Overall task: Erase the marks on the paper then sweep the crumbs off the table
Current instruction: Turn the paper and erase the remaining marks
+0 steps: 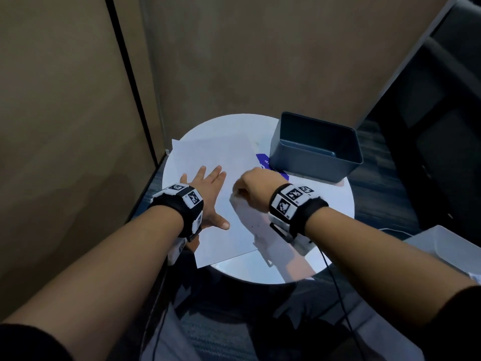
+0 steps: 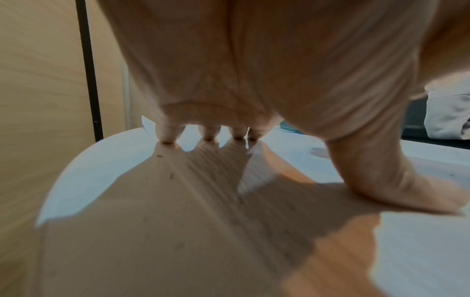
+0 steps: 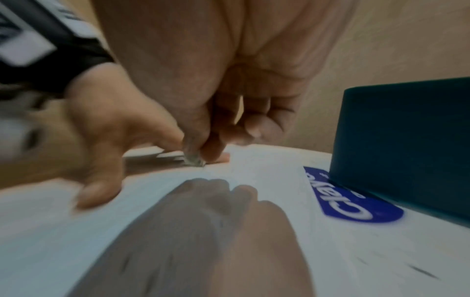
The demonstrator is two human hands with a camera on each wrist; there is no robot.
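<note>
A white sheet of paper lies on a small round white table. My left hand presses flat on the paper's left half with fingers spread; in the left wrist view its fingertips and thumb touch the surface. Just to its right, my right hand is curled and pinches a small grey eraser, whose tip touches the paper. Dark eraser crumbs are scattered on the paper near my right wrist, and more specks lie under my left palm.
A dark blue-grey open bin stands at the table's back right, partly over a blue label on the tabletop. A beige wall with a black strip runs close on the left. A white container sits off the table to the right.
</note>
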